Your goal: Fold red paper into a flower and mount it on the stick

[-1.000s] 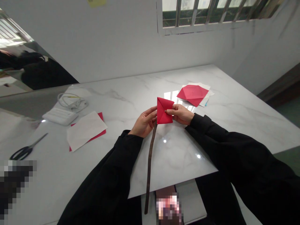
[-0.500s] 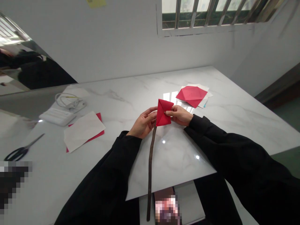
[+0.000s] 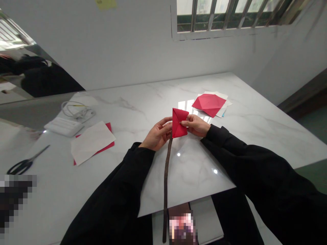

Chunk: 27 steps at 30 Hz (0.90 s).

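Note:
Above the table I hold a folded red paper square [image 3: 178, 127], its creases meeting near the middle like a pinwheel. A long brown stick [image 3: 166, 177] hangs down from behind its lower left edge, past the table's front edge. My left hand [image 3: 158, 132] is closed around the stick's top end at the paper's left side; some of its fingers are hidden behind the paper. My right hand [image 3: 196, 125] pinches the paper from the right, thumb on its front near the centre. How stick and paper are joined is hidden.
Red and white paper sheets [image 3: 211, 103] lie at the back right of the marble table [image 3: 255, 136]. To the left are a white sheet [image 3: 93, 143] over a red one, black-handled scissors [image 3: 22, 166] and a white box [image 3: 62, 126] beside a cable. A phone lies below the table edge.
The stick has swung slightly to the right, with my left hand and the paper's left edge shifting a little. My right hand has kept its pinch.

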Each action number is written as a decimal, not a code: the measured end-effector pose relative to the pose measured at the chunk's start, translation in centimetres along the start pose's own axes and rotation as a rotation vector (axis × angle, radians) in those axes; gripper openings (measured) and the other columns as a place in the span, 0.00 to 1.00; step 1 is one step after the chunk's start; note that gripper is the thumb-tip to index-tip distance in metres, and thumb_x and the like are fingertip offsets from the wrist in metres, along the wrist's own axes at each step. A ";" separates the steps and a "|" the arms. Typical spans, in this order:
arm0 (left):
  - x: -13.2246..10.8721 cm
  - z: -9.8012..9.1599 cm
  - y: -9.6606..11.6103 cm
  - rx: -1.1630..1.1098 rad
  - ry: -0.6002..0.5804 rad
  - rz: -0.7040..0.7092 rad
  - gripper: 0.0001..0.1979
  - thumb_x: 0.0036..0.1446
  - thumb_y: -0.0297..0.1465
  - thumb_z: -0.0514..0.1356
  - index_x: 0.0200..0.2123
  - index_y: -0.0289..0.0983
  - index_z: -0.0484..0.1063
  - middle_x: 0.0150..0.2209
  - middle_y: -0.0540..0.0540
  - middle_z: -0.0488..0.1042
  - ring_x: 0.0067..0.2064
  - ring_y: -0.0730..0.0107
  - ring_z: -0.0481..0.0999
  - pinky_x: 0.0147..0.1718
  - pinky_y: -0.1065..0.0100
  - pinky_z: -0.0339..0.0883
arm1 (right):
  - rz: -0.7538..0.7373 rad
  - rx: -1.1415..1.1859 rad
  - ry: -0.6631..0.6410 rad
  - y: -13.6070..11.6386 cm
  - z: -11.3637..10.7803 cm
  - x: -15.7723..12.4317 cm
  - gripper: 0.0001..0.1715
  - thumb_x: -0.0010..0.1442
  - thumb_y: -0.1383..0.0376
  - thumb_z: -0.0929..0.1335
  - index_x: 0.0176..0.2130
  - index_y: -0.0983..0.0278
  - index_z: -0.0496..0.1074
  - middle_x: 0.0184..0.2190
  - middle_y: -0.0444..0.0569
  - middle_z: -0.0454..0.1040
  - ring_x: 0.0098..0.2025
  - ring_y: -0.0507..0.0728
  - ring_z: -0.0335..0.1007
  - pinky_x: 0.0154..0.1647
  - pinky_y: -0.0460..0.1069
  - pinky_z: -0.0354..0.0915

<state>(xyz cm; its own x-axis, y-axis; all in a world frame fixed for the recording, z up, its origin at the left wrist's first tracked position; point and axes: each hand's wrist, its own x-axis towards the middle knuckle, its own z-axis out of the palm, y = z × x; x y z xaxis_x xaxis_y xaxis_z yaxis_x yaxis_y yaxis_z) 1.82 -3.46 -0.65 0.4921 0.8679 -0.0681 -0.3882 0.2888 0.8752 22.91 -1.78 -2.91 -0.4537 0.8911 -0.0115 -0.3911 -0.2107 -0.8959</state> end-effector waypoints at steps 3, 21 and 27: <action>-0.1 0.0 0.0 0.009 -0.020 -0.019 0.21 0.52 0.35 0.75 0.49 0.40 0.79 0.42 0.45 0.82 0.35 0.71 0.80 0.35 0.72 0.73 | -0.010 0.016 -0.021 0.2 -0.2 0.0 0.28 0.45 0.56 0.84 0.43 0.64 0.80 0.38 0.50 0.83 0.40 0.58 0.80 0.45 0.51 0.75; -1.1 1.1 1.0 0.013 -0.142 -0.027 0.17 0.53 0.33 0.74 0.47 0.38 0.80 0.41 0.45 0.81 0.35 0.72 0.79 0.32 0.74 0.73 | -0.125 0.110 -0.201 0.4 0.5 -0.2 0.18 0.48 0.63 0.83 0.32 0.65 0.76 0.30 0.45 0.79 0.34 0.52 0.77 0.40 0.47 0.72; -1.2 1.1 1.1 0.020 -0.176 -0.027 0.16 0.52 0.33 0.75 0.45 0.38 0.81 0.39 0.46 0.80 0.32 0.74 0.78 0.29 0.75 0.70 | -0.190 0.077 -0.235 -0.3 1.2 -0.5 0.15 0.48 0.67 0.83 0.30 0.65 0.76 0.32 0.45 0.78 0.35 0.53 0.77 0.39 0.48 0.73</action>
<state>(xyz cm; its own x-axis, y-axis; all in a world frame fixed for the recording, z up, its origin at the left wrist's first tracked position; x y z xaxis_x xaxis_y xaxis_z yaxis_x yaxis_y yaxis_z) 1.66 -4.63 0.90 0.6316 0.7753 -0.0084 -0.3580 0.3012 0.8838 22.27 -2.64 -2.04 -0.5358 0.8020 0.2639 -0.5421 -0.0871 -0.8358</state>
